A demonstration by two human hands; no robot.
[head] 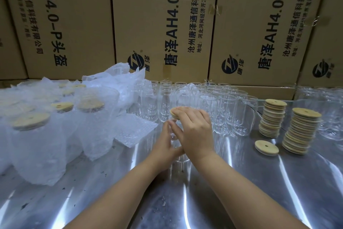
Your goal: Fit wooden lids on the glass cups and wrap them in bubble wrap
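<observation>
A clear glass cup [178, 156] stands upright at the middle of the steel table [232, 201]. My left hand [166, 145] grips its side. My right hand [194, 130] lies flat on top of it, fingers straight, pressing a round wooden lid [173, 112] onto the rim; only the lid's left edge shows. Several bare glass cups [204, 102] stand in rows just behind. Two stacks of wooden lids [272, 117] [300, 130] rise at the right, with one loose lid [266, 147] lying in front. A flat pile of bubble wrap sheets [133, 130] lies left of the cup.
Several lidded cups wrapped in bubble wrap [37, 136] crowd the left side of the table. Loose crumpled wrap [118, 76] sits behind them. Printed cardboard boxes [163, 24] form a wall at the back. More glass cups [326, 98] stand at the far right.
</observation>
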